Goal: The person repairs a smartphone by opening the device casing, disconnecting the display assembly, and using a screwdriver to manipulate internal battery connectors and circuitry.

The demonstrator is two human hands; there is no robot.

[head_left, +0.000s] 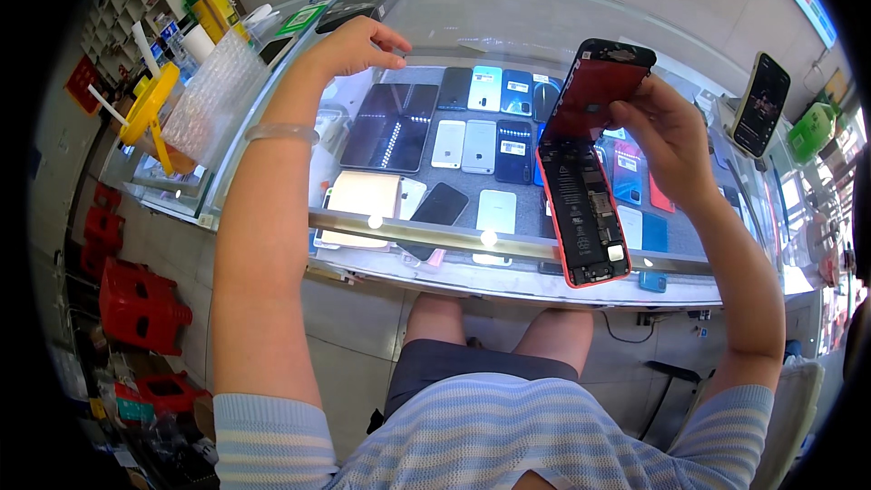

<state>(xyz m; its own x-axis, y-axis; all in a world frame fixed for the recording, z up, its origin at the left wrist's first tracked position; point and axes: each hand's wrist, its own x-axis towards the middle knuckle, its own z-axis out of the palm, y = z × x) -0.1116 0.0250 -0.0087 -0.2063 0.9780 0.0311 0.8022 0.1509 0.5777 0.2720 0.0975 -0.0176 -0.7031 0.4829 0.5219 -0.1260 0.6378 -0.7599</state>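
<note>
My right hand [667,132] grips an opened phone by its raised front screen panel [594,95], thumb on the panel's reddish inner face. Below the panel hangs the red-edged phone body [590,218], its battery and inner parts bare, tilted over the front of the glass counter. The two halves meet at the middle, near my fingers. My left hand [356,47] is stretched over the back left of the counter, close to a dark box [365,2]. Its thumb and forefinger point right with a small gap between them, and I see nothing held there.
Many phones and a dark tablet [390,127] lie inside the glass display counter [508,249]. At left stand a yellow-rimmed container [150,109], bubble wrap [207,100] and a spray can [210,4]. A lit phone [760,107] stands upright at right, beside a green bottle [812,133].
</note>
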